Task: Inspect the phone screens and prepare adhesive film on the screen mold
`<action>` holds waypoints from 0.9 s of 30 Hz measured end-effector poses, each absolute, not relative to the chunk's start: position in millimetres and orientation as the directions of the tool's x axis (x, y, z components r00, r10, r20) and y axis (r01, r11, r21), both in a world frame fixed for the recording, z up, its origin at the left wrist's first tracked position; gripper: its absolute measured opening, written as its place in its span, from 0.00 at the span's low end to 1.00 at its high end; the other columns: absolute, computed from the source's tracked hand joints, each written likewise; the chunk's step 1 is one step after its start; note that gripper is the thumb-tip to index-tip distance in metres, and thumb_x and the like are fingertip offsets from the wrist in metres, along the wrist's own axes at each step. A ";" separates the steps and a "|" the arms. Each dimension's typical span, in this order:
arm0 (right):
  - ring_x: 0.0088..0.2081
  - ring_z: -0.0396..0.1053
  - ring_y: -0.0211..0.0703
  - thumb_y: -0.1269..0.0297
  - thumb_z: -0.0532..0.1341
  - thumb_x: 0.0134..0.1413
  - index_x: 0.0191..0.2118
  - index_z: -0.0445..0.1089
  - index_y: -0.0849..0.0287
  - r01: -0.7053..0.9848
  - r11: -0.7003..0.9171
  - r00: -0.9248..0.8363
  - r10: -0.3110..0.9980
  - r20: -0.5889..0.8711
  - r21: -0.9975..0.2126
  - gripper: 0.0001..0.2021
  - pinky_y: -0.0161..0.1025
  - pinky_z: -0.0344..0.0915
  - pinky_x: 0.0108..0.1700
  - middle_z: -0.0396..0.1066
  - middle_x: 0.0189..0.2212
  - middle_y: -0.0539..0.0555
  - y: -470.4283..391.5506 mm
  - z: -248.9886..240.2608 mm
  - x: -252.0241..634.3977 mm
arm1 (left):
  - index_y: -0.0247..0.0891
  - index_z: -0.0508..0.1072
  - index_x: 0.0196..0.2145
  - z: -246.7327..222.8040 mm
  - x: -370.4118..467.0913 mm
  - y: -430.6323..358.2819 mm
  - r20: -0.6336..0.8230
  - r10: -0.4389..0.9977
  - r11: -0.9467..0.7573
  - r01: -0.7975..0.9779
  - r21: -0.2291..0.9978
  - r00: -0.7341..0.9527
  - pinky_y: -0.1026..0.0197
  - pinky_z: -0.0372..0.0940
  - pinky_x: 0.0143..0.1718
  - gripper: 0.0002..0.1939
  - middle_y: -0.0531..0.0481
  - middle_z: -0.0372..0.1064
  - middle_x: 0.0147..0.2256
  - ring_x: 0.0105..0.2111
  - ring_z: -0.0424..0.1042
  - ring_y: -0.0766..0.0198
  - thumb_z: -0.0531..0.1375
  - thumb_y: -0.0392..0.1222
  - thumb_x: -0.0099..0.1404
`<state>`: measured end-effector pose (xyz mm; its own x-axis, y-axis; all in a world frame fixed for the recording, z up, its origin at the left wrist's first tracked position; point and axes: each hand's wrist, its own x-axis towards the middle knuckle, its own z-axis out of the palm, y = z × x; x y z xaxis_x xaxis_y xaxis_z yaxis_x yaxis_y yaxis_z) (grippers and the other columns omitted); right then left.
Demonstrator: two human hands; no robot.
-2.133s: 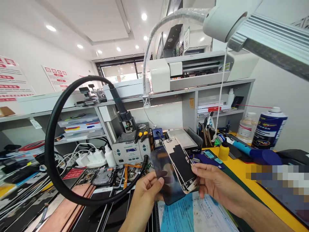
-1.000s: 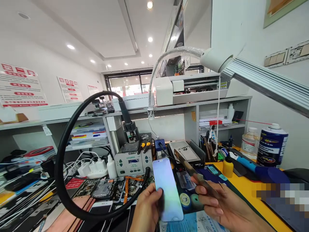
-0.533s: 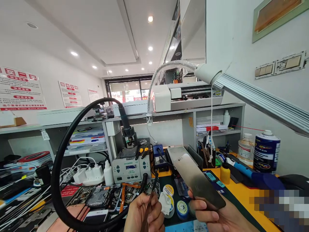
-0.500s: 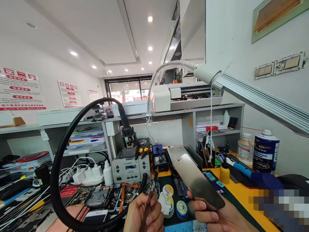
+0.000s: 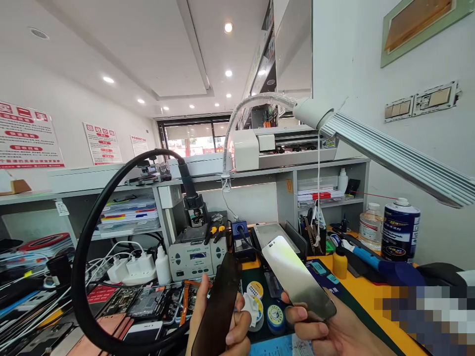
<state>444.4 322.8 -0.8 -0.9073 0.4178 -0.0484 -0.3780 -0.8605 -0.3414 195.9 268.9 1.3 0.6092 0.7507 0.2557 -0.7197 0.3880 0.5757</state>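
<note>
My left hand point(image 5: 237, 326) is wrapped round a dark, thin phone-sized panel point(image 5: 218, 306), its broad face turned partly towards me and its top leaning right. My right hand point(image 5: 315, 326) grips the lower end of a shiny silver phone-shaped panel point(image 5: 297, 277), which tilts up to the left and reflects light. The two panels are apart. Between the hands stand a round blue tub with a yellow label point(image 5: 275, 317) and a white container point(image 5: 255, 309) with a crumpled white piece on it.
A thick black hose point(image 5: 77, 257) loops at the left, beside a grey soldering station point(image 5: 196, 257). Phone parts point(image 5: 148, 301) lie at the lower left. A yellow bottle point(image 5: 339, 262) and blue spray can point(image 5: 400, 230) stand right. A lamp point(image 5: 401, 153) hangs above.
The dark panel in my left hand has been turned and raised, so its broad face now shows. The silver panel looks brighter. The whole view has shifted slightly.
</note>
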 end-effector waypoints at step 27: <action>0.11 0.59 0.26 0.69 0.65 0.57 0.41 0.76 0.62 -0.456 -0.614 -0.686 0.704 -0.186 -0.644 0.06 0.24 0.56 0.13 0.70 0.19 0.47 296.4 25.9 432.5 | 0.23 0.73 0.47 9.6 197.4 258.3 0.283 0.821 0.269 -0.773 0.574 0.496 0.67 0.46 0.14 0.37 0.52 0.59 0.26 0.14 0.53 0.73 0.50 0.64 0.63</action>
